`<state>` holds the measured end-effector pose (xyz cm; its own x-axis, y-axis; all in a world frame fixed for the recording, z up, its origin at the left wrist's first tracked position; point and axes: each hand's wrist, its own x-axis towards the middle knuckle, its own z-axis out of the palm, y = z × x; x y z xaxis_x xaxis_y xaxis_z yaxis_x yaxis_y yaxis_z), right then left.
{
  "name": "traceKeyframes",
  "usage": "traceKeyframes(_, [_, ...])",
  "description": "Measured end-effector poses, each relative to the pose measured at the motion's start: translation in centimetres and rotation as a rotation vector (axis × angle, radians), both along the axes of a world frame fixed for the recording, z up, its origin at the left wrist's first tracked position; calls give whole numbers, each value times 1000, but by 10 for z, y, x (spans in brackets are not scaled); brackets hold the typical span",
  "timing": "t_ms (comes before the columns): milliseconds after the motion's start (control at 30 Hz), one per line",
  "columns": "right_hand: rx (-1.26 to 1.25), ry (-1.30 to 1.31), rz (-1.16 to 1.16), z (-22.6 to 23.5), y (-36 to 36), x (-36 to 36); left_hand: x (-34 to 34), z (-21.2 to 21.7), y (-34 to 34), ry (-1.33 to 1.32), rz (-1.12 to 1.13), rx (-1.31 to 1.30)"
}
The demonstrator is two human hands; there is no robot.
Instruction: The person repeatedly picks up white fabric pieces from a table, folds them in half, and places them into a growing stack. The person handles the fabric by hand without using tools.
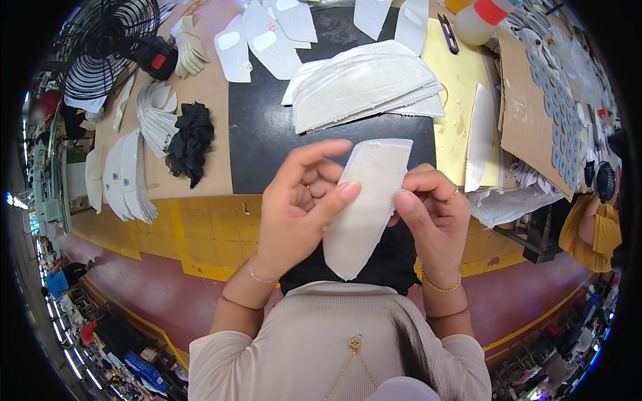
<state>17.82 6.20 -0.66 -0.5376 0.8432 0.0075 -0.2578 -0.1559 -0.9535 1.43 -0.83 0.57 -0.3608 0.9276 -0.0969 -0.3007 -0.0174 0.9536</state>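
A white insole-shaped fabric piece (366, 200) is held above the table's near edge, pinched between left hand (301, 200) and right hand (431, 214). Beyond lies a black mat (257, 134) on the yellow-edged table (214, 234), a stack of white pieces (364, 83) farther off, a fan (107, 43) far left; the workshop's rim is blurred.

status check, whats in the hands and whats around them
Left hand and right hand both pinch one white fabric piece, held up over the black mat. Stack of white pieces lies beyond. Nothing between the hands.
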Motion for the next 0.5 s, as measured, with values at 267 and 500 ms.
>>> traceKeyframes(267, [-14,12,-32,11,2,-8,-4,-3,2,698,-114,225])
traceKeyframes(500, [41,-21,-32,16,3,-10,-1,-2,1,629,-145,177])
